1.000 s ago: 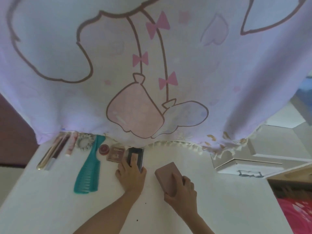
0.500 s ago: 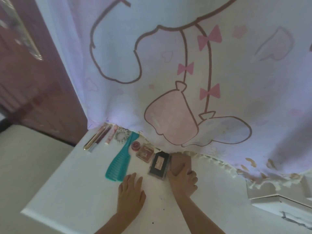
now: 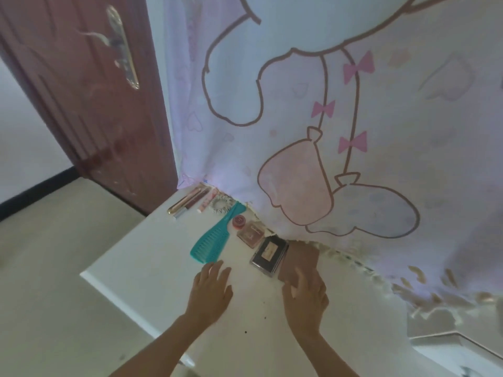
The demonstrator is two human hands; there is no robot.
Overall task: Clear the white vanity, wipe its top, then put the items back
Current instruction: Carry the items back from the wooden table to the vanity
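The white vanity (image 3: 152,257) filled the lower middle of the view, its top bare toward the near left corner and marked by a few dark specks near the wrists; along its back edge, under the hem of a curtain (image 3: 299,104) printed with a cartoon outline and pink bows, the items lay in a row. From the left: slim gold and brown tubes (image 3: 187,201), a pink tube (image 3: 206,202), a scrunchie (image 3: 221,204), a teal comb (image 3: 216,235) lying at a slant with its teeth toward the front, a small red pot (image 3: 239,222), a pink compact (image 3: 251,233), a black palette (image 3: 269,254) with a pale label, and a brown case (image 3: 300,261) touching the palette's right side; print showed on the pot, compact and label, but all of it was too blurred to read.

The right hand (image 3: 306,293) lay palm down with its fingertips on the near end of the brown case, fingers loosely together and gripping nothing that could be seen; the left hand (image 3: 211,291) rested flat on the bare top just in front of the comb, fingers spread and empty; both forearms reached in from the bottom edge, angled toward the back of the vanity.

A dark red door (image 3: 89,104) with a metal handle (image 3: 119,44) stood to the left; a white box (image 3: 457,355) showed at the lower right.
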